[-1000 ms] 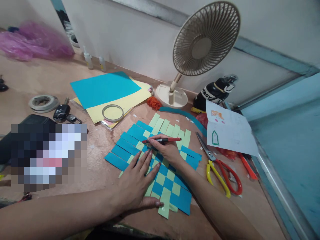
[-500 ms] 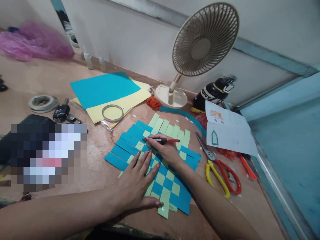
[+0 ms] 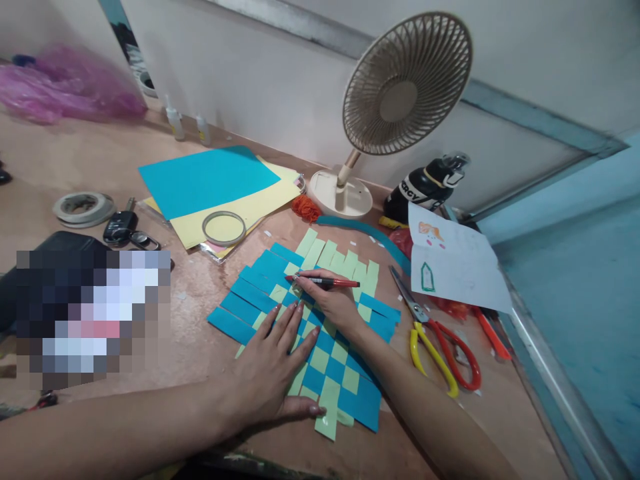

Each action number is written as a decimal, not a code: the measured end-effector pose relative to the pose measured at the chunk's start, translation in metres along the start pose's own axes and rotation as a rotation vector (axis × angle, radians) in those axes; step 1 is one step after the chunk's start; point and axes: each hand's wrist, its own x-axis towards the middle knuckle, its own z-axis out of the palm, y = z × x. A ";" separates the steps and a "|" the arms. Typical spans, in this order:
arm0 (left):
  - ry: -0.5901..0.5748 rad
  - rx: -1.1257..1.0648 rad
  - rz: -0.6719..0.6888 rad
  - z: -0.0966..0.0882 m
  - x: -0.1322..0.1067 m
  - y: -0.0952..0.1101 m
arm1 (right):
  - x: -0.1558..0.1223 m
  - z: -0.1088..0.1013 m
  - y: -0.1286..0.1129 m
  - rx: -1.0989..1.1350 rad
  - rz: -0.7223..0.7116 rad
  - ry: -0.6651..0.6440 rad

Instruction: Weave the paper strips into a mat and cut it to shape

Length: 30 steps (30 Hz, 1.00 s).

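Note:
A woven mat of blue and pale green paper strips (image 3: 340,380) lies on the brown table (image 3: 200,300) in front of me. My left hand (image 3: 273,363) rests flat on it, fingers spread, pressing the left half down. My right hand (image 3: 333,303) sits on the mat's upper middle and grips a red-and-black pen (image 3: 325,281). The pen lies almost level, its tip pointing left onto a green strip near the mat's upper left part.
Red-and-yellow-handled scissors (image 3: 440,347) lie right of the mat. Behind are a desk fan (image 3: 395,100), a black bottle (image 3: 425,183), a drawn-on white sheet (image 3: 453,263), blue and yellow paper sheets (image 3: 210,180), a tape ring (image 3: 224,227), a tape roll (image 3: 83,207) and keys (image 3: 123,227).
My right hand and the pen have shifted slightly left along the mat. My left hand stays flat in the same place.

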 end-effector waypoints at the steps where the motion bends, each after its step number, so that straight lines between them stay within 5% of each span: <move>1: 0.005 0.004 0.002 0.000 0.000 0.000 | 0.001 0.000 0.000 0.000 -0.006 0.006; 12: 0.091 0.056 0.021 0.005 0.000 -0.001 | 0.006 -0.003 0.001 0.053 -0.052 0.119; 19: 0.099 0.072 0.028 0.006 0.000 -0.001 | 0.005 -0.003 0.000 0.025 -0.046 0.022; 30: 0.091 0.071 0.024 0.004 0.000 -0.001 | 0.010 -0.009 0.002 -0.003 -0.102 0.156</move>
